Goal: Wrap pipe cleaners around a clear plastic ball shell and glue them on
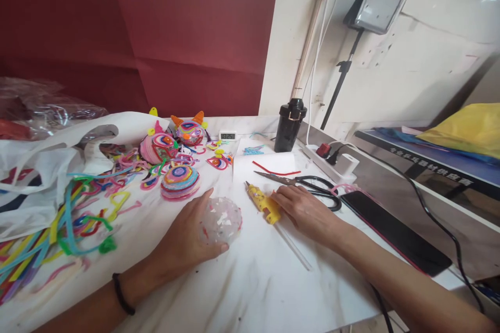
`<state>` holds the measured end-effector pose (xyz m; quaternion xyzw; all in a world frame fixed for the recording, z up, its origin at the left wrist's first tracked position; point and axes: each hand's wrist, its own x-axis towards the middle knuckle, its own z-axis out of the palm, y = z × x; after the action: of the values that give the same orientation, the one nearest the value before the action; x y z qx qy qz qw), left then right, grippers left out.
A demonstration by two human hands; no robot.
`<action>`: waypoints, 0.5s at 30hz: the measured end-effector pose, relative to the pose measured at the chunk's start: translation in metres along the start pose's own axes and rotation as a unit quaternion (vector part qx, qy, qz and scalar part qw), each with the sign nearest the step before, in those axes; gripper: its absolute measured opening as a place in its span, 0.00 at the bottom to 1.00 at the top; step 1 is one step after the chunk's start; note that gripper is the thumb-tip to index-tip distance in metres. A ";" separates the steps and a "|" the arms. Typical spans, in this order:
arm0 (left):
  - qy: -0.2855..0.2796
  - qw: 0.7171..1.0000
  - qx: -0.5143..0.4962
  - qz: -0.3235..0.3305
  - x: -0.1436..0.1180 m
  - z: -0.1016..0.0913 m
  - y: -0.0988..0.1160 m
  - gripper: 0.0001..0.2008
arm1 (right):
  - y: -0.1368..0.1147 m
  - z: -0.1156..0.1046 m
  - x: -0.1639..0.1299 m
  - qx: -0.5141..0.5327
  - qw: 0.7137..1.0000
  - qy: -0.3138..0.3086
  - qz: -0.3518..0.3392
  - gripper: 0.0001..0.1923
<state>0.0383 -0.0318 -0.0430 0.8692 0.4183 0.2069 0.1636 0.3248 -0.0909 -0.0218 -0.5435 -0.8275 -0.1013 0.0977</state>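
Note:
My left hand (180, 239) is curved around the side of a translucent ball (223, 220) marked with white and red flecks, its thumb along the near edge. My right hand (302, 209) has its fingers closed at the handle of a yellow hot glue gun (262, 202), which lies on the table with its nozzle pointing away; the grip is partly hidden under the hand. A clear glue stick (292, 246) sticks out of the gun's rear. Just beyond the right hand lie black-handled scissors (308, 181) and a red pipe cleaner (275, 169).
Several pipe cleaners (64, 218) cover the left side beside a white bag (39, 182). Behind are a striped dome (179, 181), decorated balls (158, 146), a small clock (227, 136) and a black bottle (289, 125). At right are a phone (394, 231) and power strip (332, 162).

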 end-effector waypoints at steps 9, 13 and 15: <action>-0.001 0.999 -0.028 0.045 -0.002 0.009 -0.004 0.42 | -0.069 -0.022 0.026 0.317 0.945 0.076 -0.023 0.07; 0.007 0.998 -0.035 0.049 -0.002 0.012 -0.005 0.41 | -0.077 -0.008 0.044 0.268 0.957 0.095 -0.047 0.06; 0.011 0.998 -0.037 0.051 -0.002 0.013 -0.004 0.41 | -0.076 -0.005 0.049 0.253 0.960 0.107 -0.055 0.06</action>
<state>0.0406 -0.0319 -0.0562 0.8805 0.3671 0.2397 0.1801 0.2361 -0.0785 -0.0087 -0.4404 -0.8396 0.0489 0.3143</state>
